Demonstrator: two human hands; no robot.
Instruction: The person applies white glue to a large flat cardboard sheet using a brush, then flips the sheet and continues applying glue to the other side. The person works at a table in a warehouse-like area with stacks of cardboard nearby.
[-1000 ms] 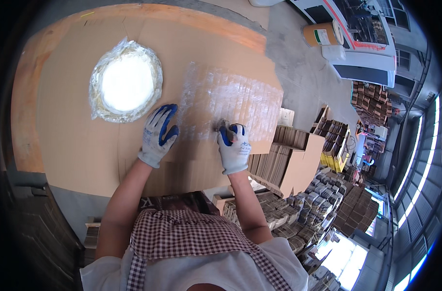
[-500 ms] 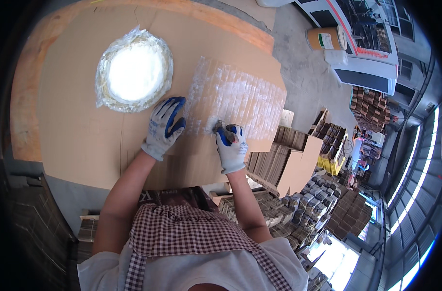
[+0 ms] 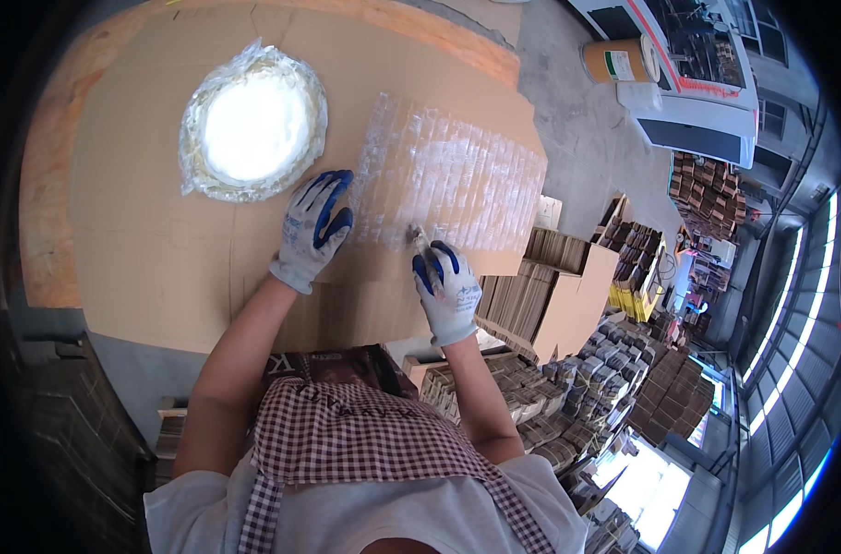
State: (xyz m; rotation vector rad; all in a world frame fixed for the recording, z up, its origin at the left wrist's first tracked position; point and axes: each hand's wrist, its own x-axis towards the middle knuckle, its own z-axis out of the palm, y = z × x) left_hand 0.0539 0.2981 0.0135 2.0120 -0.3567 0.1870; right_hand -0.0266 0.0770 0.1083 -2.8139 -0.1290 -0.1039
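Note:
Both my hands wear white work gloves with blue palms and fingers. My right hand [image 3: 448, 291] is closed around what looks like a small brush [image 3: 416, 234], its dark tip by the lower edge of the streaked cardboard [image 3: 448, 171]. That cardboard lies in narrow bands side by side, with shiny whitish streaks over them. At its left side rests my left hand [image 3: 314, 226], thumb apart from the fingers, with nothing in it. Farther left stands a round basin [image 3: 190, 152] wrapped in clear plastic, its inside glaring white.
Large cardboard sheets [image 3: 144, 268] cover the wood-edged table [image 3: 47, 212]. To the right, an open carton [image 3: 568, 314] and bundled cardboard stacks [image 3: 610, 355] stand close by. A brown drum [image 3: 614, 63] and a white machine [image 3: 697, 138] are on the far right.
My right hand has shifted slightly right and toward me with the brush, whose handle shows more now. My left hand stays almost in place. The whole view has moved a little.

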